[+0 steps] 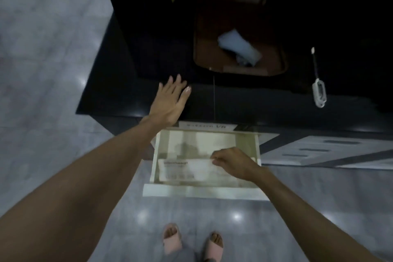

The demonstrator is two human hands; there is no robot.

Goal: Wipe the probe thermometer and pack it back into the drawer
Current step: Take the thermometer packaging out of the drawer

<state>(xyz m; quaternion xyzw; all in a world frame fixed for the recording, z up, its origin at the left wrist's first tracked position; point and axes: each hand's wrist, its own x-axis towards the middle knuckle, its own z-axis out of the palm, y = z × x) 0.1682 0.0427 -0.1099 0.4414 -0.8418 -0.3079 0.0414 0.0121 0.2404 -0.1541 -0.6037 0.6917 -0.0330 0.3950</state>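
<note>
The probe thermometer (318, 89) lies on the dark countertop at the right, white body toward me, thin probe pointing away. Below the counter edge a pale drawer (205, 192) stands pulled out. Inside it lies a white box (187, 171) with printed text. My right hand (232, 162) is over the drawer, fingers pinched on the box's upper right edge. My left hand (171, 101) rests flat on the counter edge with its fingers spread, holding nothing. Both hands are well apart from the thermometer.
A brown tray (276, 70) with a white folded cloth (239, 49) sits on the counter behind the drawer. A thin cord (214, 95) runs down the counter front. Grey tiled floor and my feet in pink sandals (192, 240) lie below; drawer fronts (331, 151) show at the right.
</note>
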